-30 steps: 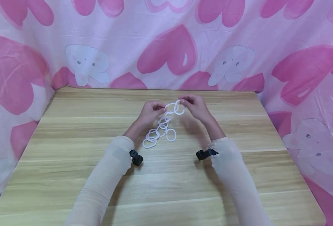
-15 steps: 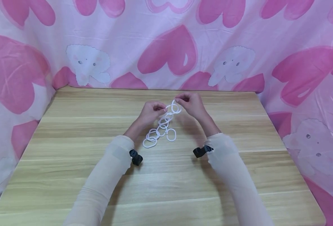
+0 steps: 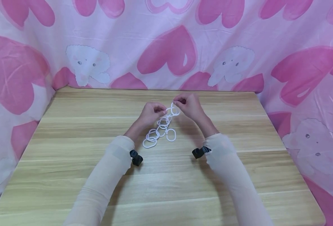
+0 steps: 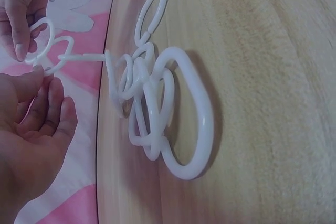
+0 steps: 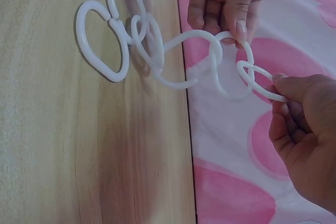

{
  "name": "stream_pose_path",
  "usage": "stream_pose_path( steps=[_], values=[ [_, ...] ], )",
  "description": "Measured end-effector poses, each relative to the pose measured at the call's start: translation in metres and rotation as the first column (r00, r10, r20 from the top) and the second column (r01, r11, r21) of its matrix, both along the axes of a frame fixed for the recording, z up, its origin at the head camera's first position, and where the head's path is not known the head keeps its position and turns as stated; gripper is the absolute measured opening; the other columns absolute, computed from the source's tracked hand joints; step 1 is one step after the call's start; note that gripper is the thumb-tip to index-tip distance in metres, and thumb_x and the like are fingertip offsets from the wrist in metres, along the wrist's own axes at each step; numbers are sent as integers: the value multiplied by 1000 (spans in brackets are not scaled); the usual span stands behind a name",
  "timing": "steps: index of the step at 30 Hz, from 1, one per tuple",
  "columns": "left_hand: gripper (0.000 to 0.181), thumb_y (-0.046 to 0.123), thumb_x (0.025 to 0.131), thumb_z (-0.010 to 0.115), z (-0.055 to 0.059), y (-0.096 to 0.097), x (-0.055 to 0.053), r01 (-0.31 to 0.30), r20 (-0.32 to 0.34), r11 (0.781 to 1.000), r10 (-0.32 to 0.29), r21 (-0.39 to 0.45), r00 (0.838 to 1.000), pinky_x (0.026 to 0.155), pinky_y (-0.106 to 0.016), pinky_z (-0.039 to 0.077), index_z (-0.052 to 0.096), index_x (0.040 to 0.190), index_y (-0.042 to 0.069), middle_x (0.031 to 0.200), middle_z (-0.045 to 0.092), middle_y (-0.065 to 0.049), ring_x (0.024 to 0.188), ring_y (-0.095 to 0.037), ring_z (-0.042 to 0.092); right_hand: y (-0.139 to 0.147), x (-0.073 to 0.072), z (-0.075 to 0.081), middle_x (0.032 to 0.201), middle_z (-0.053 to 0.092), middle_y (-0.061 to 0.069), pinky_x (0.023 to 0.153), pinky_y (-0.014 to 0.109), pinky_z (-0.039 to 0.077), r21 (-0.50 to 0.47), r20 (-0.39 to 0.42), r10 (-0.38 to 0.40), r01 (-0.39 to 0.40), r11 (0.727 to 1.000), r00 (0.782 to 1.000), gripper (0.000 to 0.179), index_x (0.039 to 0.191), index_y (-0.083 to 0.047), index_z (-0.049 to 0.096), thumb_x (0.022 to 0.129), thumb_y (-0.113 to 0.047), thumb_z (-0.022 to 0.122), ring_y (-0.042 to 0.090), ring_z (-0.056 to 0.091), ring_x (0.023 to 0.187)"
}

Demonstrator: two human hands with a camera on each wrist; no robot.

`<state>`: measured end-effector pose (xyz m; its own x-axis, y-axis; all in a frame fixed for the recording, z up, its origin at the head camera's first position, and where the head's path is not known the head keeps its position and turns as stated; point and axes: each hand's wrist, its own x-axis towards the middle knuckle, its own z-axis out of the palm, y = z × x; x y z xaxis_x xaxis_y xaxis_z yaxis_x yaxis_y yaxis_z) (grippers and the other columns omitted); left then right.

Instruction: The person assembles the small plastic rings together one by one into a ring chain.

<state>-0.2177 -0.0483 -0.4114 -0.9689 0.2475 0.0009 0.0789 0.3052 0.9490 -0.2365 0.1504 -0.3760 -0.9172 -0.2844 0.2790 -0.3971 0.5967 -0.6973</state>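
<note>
A chain of white plastic links runs from the tabletop up to both hands. My left hand pinches a link close to the raised end between thumb and index finger. Beside it, my right hand pinches the end link, which hangs through the one the left hand holds. Farther down, a link shows a gap in its loop. The lower links lie bunched on the wood, and one oval link sticks out to the right of the bunch.
The wooden table extends around the chain on all sides. Behind its far edge hangs a pink curtain with hearts and cartoon animals. A small black camera is strapped to the left wrist, another to the right.
My right hand has moved left toward the left hand, bringing the end link with it. The left hand and the links on the table have stayed almost where they were.
</note>
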Motion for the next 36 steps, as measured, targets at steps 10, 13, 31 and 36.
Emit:
stream_pose_path(
  steps=[10, 13, 31, 36],
  values=[
    [14, 2, 95, 68, 1, -1, 4, 2, -18, 1000, -2, -22, 1000, 73, -17, 51, 73, 106, -5, 102, 75, -22, 79, -11, 63, -6, 1, -1, 94, 77, 20, 67, 18, 50, 42, 31, 10, -11, 999, 999, 11, 98, 3, 78, 93, -3, 70, 22, 66, 77],
    [14, 3, 95, 68, 1, -1, 4, 14, -24, 1000, -14, -26, 1000, 75, -19, 53, 73, 106, -4, 103, 76, -21, 83, -15, 65, -5, 1, -5, 95, 77, 20, 66, 17, 49, 19, 62, -13, 12, 1000, 998, 12, 99, 3, 77, 93, -4, 70, 20, 65, 77],
    [15, 3, 94, 69, -6, -7, 7, 24, -2, 998, -25, -49, 1000, 76, -20, 55, 74, 106, -3, 100, 75, -21, 83, -17, 67, 9, 11, -23, 73, 66, -14, 69, 15, 59, -447, 329, -85, 234, 863, 941, 27, 117, 15, 65, 95, 0, 66, -2, 64, 68],
    [19, 3, 93, 70, -5, -8, 8, 37, 22, 997, -36, -66, 999, 80, -23, 57, 73, 110, -5, 104, 74, -23, 88, -21, 68, 11, 15, -26, 74, 66, -16, 71, 15, 59, -472, 353, -65, 238, 849, 933, 27, 118, 17, 63, 96, 0, 65, -2, 65, 70]
  ],
)
